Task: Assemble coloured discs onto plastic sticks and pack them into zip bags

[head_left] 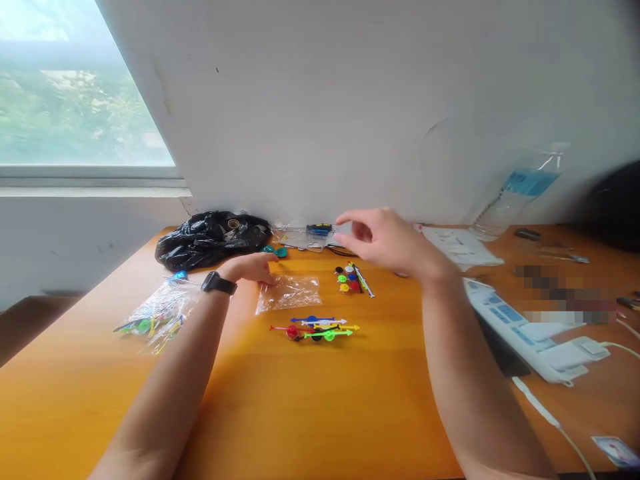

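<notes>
My left hand (250, 268), with a dark watch (219, 283) on its wrist, lies at the upper left corner of a flat clear plastic bag (290, 295). Its index finger and thumb are apart, and a small teal item (276, 251) is just beyond the fingertips. My right hand (377, 237) is raised over the back of the table, thumb and index finger apart, nothing visible between them. Below it lies a small group of colored plastic discs and sticks (353, 280). Nearer me sits a pile of colored arrow-shaped plastic pieces with round hubs (315, 329).
To the left is a clear bag of colored plastic pieces (155, 317). A black plastic bag (213, 239) lies at the back by the wall. On the right are a white power strip (520, 330) with cables, papers (460, 247) and a large clear bottle (520, 193).
</notes>
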Demonstrator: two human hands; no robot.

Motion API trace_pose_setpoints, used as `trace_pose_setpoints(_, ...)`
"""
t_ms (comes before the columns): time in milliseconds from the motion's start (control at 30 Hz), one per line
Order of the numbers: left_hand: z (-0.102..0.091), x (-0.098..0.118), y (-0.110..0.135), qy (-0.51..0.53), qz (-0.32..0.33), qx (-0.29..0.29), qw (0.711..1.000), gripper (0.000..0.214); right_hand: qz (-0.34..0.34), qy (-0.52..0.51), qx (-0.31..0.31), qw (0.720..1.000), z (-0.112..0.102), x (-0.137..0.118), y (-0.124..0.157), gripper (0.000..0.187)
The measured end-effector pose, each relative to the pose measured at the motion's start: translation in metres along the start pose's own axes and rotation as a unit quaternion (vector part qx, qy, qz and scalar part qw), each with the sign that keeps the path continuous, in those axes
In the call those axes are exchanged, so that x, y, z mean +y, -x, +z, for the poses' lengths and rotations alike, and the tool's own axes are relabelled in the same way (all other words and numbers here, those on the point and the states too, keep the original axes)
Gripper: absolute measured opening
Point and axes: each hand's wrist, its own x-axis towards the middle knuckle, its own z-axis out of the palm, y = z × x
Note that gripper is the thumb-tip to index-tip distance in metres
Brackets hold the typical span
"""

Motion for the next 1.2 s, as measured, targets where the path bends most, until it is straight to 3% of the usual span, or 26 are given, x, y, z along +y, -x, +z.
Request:
trace_pose_setpoints(67, 0.000, 0.000, -0.001, 0.014, -0.034, -0.036, 0.999, 0.046, -0.001, -0.048, -0.068, 0.997, 0.019, 0.009, -0.010, 0.032)
trace_pose_setpoints(133, -0.005, 0.009, 0.001, 0.063, -0.046, -0.041, 0.996, 0.047, -0.004, -0.094, -0.088, 0.992, 0.040, 0.017, -0.020, 0.037)
trace_pose_setpoints(267, -0.018, 0.041, 0.011, 0.192, -0.006, -0.023, 0.981, 0.047, -0.015, -0.134, -0.078, 0.988, 0.083, 0.026, -0.034, 0.050)
trace_pose_setpoints(400, -0.023, 0.071, 0.022, 0.252, 0.047, 0.028, 0.966, 0.043, -0.034, -0.154, -0.016, 0.987, 0.111, 0.022, -0.039, 0.047)
trace_pose_setpoints(567, -0.019, 0.096, 0.028, 0.276, 0.062, 0.100, 0.954, 0.043, -0.051, -0.134, 0.053, 0.988, 0.112, 0.010, -0.037, 0.056)
trace_pose_setpoints(733, -0.014, 0.112, 0.031, 0.300, 0.061, 0.144, 0.941, 0.040, -0.038, -0.107, 0.075, 0.991, 0.105, 0.003, -0.035, 0.076)
trace_pose_setpoints(967, -0.010, 0.110, 0.027, 0.275, 0.098, 0.136, 0.947, 0.029, -0.040, -0.065, 0.103, 0.992, 0.103, 0.004, -0.035, 0.053)
trace_pose_setpoints(1200, -0.009, 0.107, 0.025, 0.294, 0.081, 0.180, 0.935, 0.029, -0.034, -0.069, 0.092, 0.993, 0.101, 0.004, -0.034, 0.054)
